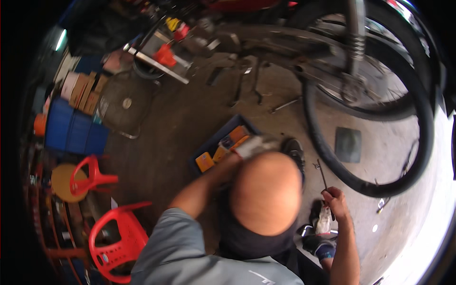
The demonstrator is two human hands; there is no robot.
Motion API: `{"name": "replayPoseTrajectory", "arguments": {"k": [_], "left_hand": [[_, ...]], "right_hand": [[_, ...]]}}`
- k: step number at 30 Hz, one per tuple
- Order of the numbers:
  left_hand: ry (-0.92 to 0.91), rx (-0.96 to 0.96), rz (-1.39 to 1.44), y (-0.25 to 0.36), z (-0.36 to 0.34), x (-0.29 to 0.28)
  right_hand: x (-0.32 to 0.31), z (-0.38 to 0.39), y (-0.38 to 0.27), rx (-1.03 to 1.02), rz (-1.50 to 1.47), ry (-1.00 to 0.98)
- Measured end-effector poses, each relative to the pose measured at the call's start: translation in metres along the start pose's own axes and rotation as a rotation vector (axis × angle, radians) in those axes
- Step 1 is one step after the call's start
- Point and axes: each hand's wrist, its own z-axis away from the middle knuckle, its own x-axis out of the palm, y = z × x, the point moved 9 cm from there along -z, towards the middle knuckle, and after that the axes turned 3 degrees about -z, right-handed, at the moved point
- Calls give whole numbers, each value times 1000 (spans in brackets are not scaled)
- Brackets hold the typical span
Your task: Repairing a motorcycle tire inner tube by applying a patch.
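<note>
In my right hand (336, 202), off to the right of my bent knee (266, 194), is a long thin dark metal rod tool (324, 176). My fingers are closed round it, and its small, uneven far end points toward the tyre; its exact kind is unclear. My left arm reaches forward to a blue tray (194, 159) on the floor. There my left hand (232, 160) is partly behind the knee, with its fingers hidden. Orange-yellow boxes (205, 161) and a blurred whitish item (249, 146) lie by it.
A black tyre (311, 126) hangs loose around the motorcycle's rear wheel area. Wrenches (286, 104) lie beneath the motorcycle (285, 42). Red plastic chairs (121, 237), a round fan (124, 102) and blue bins (71, 124) stand left. A dark square pad (348, 145) lies inside the tyre's outline.
</note>
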Motion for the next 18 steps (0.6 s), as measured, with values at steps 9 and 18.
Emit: {"name": "replayPoseTrajectory", "arguments": {"k": [9, 18], "left_hand": [[283, -78, 660, -30, -36, 60], [285, -150, 1045, -71, 18, -57]], "right_hand": [[77, -45, -167, -519, 176, -170], [66, -41, -33, -192, 172, -140]]}}
